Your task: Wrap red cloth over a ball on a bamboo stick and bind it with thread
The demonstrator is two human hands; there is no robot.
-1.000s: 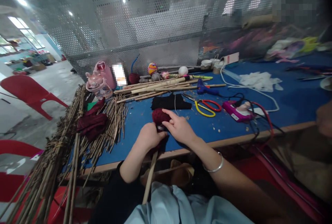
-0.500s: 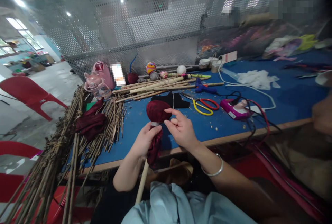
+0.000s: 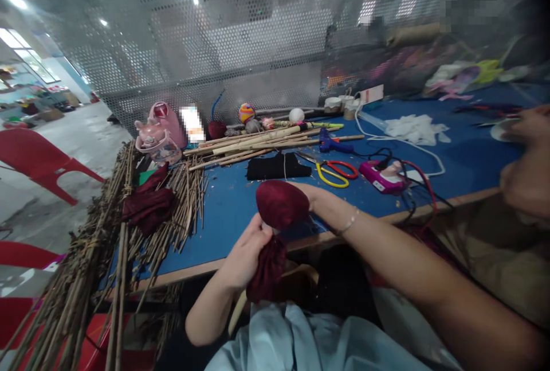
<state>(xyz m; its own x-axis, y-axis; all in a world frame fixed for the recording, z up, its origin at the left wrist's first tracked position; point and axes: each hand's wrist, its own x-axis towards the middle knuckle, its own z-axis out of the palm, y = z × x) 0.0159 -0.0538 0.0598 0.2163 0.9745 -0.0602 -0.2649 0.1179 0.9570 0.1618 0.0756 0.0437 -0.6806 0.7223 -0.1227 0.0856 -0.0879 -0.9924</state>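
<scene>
A dark red cloth-covered ball (image 3: pixel 281 204) tops a pale stick (image 3: pixel 238 312), with loose dark red cloth (image 3: pixel 268 268) hanging below it. My left hand (image 3: pixel 249 248) is closed round the neck just under the ball, where a light band shows. On the far right side of the ball is my right hand (image 3: pixel 308 192); its fingers are hidden behind the ball. Beyond the ball lie a folded black cloth (image 3: pixel 275 168) and scissors (image 3: pixel 335 173) with one yellow and one red handle.
Bundled thin sticks (image 3: pixel 81 262) and dark red cloth (image 3: pixel 148 210) lie at the left. A blue glue gun (image 3: pixel 330 141), a magenta power block (image 3: pixel 382 178) with cables and white material (image 3: pixel 416 130) are on the blue table (image 3: pixel 468 159). Another person's hand (image 3: pixel 535 124) shows at the right edge.
The ball has come nearer and tilted right. My right hand has moved from the ball's near right side to behind it. Another person's hand has come into view at the right.
</scene>
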